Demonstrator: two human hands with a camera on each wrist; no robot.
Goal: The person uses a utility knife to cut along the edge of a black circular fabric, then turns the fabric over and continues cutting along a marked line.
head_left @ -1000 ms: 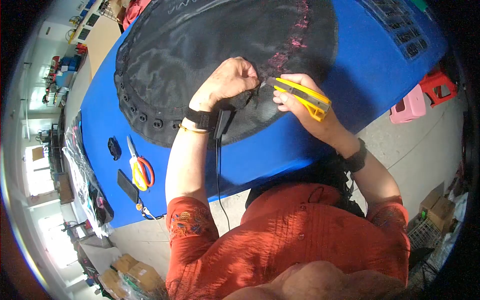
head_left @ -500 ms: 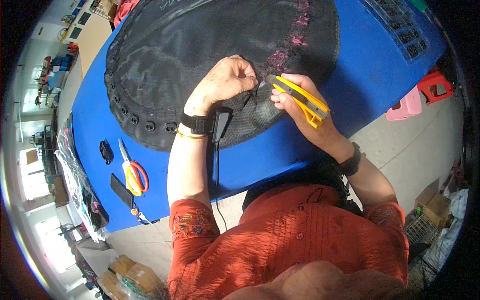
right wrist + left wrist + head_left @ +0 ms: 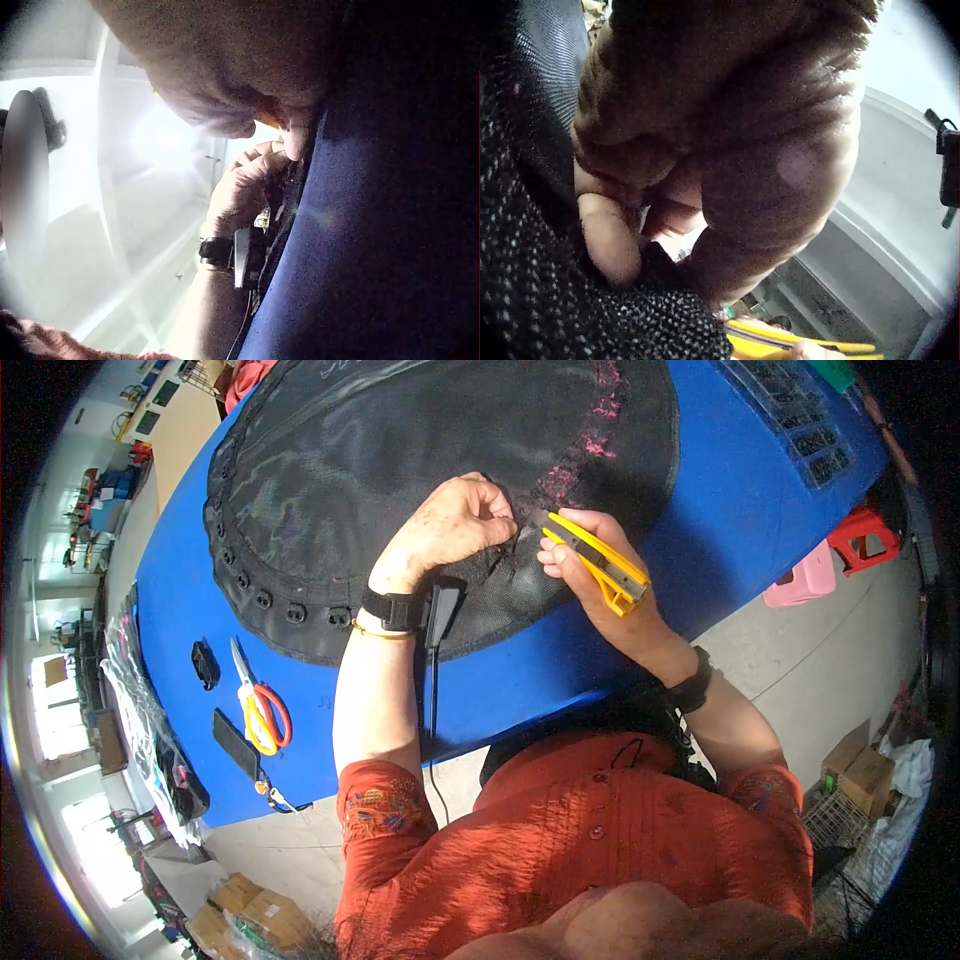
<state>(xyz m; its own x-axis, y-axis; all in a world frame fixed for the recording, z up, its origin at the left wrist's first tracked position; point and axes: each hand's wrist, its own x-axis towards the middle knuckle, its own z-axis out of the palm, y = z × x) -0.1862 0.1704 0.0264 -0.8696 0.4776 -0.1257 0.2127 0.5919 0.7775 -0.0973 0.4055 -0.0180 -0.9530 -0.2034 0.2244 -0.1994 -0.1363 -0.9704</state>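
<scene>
A large piece of black mesh fabric (image 3: pixel 400 450) with pink marks and a row of eyelets lies on the blue table (image 3: pixel 740 490). My left hand (image 3: pixel 455 520) pinches a fold of the mesh (image 3: pixel 570 300) near its front edge, fingers curled. My right hand (image 3: pixel 580 555) grips a yellow utility knife (image 3: pixel 595 555), whose tip points at the pinched fold beside the left fingers. In the left wrist view the yellow utility knife (image 3: pixel 795 341) shows at the bottom. The right wrist view shows the left hand (image 3: pixel 244 187) against the table's blue edge.
Scissors (image 3: pixel 258 705) with red and yellow handles lie at the table's left end, with a small black object (image 3: pixel 205 665) and a dark flat device (image 3: pixel 235 745) on a lanyard nearby. Pink stool (image 3: pixel 800 575) and red stool (image 3: pixel 862 530) stand on the floor to the right. Cardboard boxes (image 3: pixel 860 765) sit lower right.
The view has shifted slightly, so the fabric and table sit a little further left. Both hands stay on the same fold, the knife tip still at the mesh.
</scene>
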